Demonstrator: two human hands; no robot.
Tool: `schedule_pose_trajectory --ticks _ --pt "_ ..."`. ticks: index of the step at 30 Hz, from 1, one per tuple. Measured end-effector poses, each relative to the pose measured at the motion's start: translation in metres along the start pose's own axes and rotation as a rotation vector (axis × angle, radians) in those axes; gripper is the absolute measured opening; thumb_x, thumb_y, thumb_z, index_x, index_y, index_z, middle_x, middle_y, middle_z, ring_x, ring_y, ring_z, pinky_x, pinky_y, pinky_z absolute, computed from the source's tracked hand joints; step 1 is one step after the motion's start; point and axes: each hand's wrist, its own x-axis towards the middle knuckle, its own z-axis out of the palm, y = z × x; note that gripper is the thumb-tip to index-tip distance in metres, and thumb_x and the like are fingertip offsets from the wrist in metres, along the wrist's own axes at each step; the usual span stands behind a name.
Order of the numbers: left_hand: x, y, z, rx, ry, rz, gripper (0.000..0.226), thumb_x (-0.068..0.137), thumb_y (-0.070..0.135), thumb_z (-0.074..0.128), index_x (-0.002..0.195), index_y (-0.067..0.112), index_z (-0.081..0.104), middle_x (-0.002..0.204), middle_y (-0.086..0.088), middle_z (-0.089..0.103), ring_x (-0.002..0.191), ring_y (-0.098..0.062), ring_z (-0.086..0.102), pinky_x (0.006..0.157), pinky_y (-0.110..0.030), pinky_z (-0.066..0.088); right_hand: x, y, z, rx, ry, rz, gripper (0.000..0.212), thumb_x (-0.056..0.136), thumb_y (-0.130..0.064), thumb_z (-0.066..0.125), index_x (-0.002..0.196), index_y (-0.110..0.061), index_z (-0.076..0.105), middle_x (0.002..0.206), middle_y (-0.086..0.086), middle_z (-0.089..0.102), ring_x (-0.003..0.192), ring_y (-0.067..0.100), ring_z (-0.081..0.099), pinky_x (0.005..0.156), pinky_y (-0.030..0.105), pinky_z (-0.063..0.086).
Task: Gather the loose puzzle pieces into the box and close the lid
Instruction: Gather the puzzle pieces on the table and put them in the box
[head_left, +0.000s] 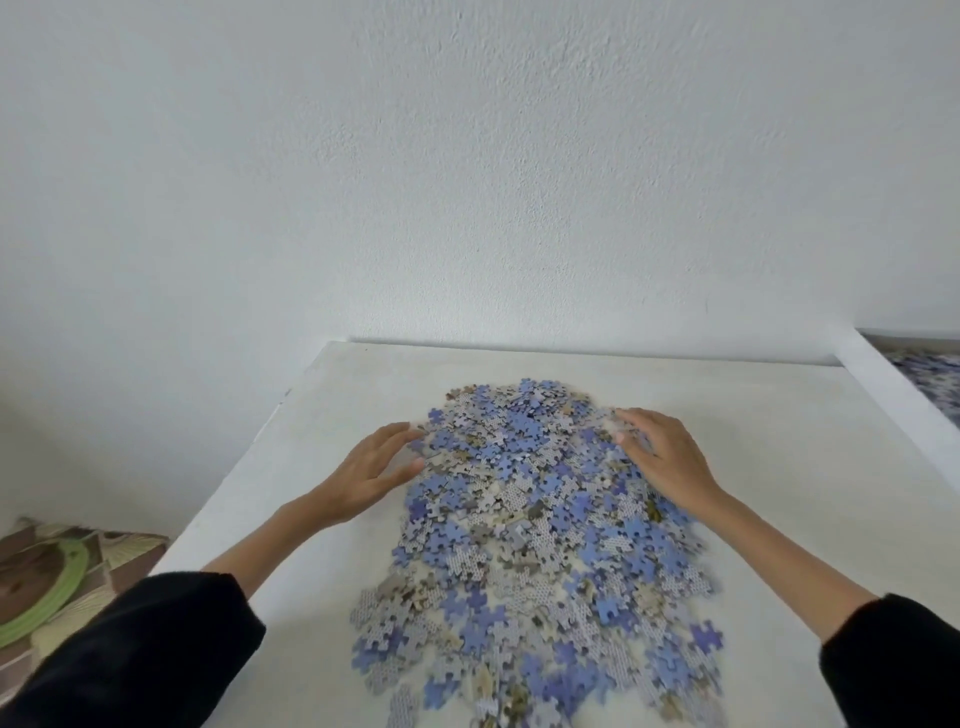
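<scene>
The puzzle pieces (530, 519) are heaped loose on the tabletop (779, 415), unboxed; gathering is judged barely begun. The heap is flanked by the left hand (371, 470) and right hand (667, 460), fingers extended, nothing gripped.

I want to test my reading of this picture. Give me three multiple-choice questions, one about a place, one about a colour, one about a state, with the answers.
1. Where does the left hand lie?
A. at the left edge of the puzzle pieces
B. in a lap
C. on a keyboard

2. Which colour do most printed faces show?
A. red
B. blue
C. orange

3. How are the fingers of the right hand?
A. clenched
B. pinching a pen
C. nearly straight on the pile

Answers: 1 A, its fingertips reach the pile's left edge; 2 B, blue pieces dominate; 3 C, the fingers lie flat over pieces.
</scene>
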Motion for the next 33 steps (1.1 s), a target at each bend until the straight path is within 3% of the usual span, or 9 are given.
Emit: schedule_pose_trajectory --ticks 3,5,9,15,20,29,33 --pt "-0.016 0.015 0.024 0.164 0.019 0.021 0.098 0.068 0.087 0.006 0.146 0.030 0.021 0.156 0.002 0.009 0.142 -0.013 0.009 0.116 -0.040 0.003 -0.020 0.002 0.013 -0.156 -0.080 0.032 0.047 0.098 -0.036 0.034 0.143 -0.021 0.029 0.153 0.002 0.016 0.141 0.022 0.012 0.116 0.040 0.011" --pt "-0.017 0.029 0.035 0.206 0.053 -0.002 0.099 0.068 0.085 0.000 0.148 0.029 0.015 0.157 -0.001 0.002 0.144 -0.015 0.003 0.117 -0.043 -0.003 -0.024 -0.003 0.019 -0.217 -0.067 0.021 0.049 0.099 -0.037 0.031 0.144 -0.021 0.023 0.155 0.002 0.010 0.142 0.021 0.007 0.115 0.037 0.005" --pt "-0.014 0.046 0.034 0.118 0.028 -0.048 0.120 0.054 0.093 -0.009 0.149 0.024 0.013 0.158 -0.004 0.000 0.145 -0.017 0.001 0.117 -0.046 -0.005 -0.023 -0.016 0.016 -0.171 -0.064 0.080 0.047 0.099 -0.035 0.032 0.143 -0.019 0.026 0.154 0.002 0.015 0.142 0.020 0.010 0.116 0.041 0.007" --pt "-0.046 0.051 0.034 0.144 -0.016 0.056 0.110 0.060 0.093 0.002 0.148 0.028 0.011 0.157 0.003 -0.001 0.144 -0.013 0.002 0.117 -0.046 -0.003 -0.058 -0.027 0.003 -0.077 -0.104 0.095 0.056 0.094 -0.051 0.032 0.144 -0.029 0.024 0.155 0.001 0.012 0.142 0.020 0.009 0.114 0.048 0.002" --pt "-0.070 0.055 0.054 0.255 -0.027 0.019 0.117 0.054 0.097 0.008 0.149 0.029 0.002 0.157 0.002 -0.009 0.144 -0.015 -0.009 0.115 -0.043 -0.010 -0.100 -0.042 0.013 -0.153 -0.142 0.122 0.072 0.080 -0.070 0.026 0.144 -0.038 0.016 0.155 0.000 0.002 0.142 0.022 -0.003 0.111 0.053 0.002" --pt "-0.058 0.072 0.069 0.342 0.007 -0.046 0.125 0.047 0.099 0.002 0.149 0.026 -0.002 0.157 -0.007 -0.013 0.144 -0.022 -0.012 0.115 -0.044 -0.009 -0.098 -0.055 0.032 -0.249 -0.112 0.125 0.063 0.090 -0.062 0.025 0.145 -0.037 0.010 0.155 0.003 -0.005 0.142 0.023 -0.005 0.112 0.052 -0.002" --pt "-0.063 0.075 0.061 0.279 -0.034 -0.016 0.125 0.047 0.099 0.003 0.149 0.026 0.001 0.156 -0.004 -0.016 0.143 -0.020 -0.014 0.114 -0.046 -0.012 -0.100 -0.056 0.022 -0.086 -0.130 0.130 0.063 0.088 -0.062 0.030 0.144 -0.037 0.017 0.155 0.003 0.003 0.142 0.022 0.001 0.114 0.051 0.000"
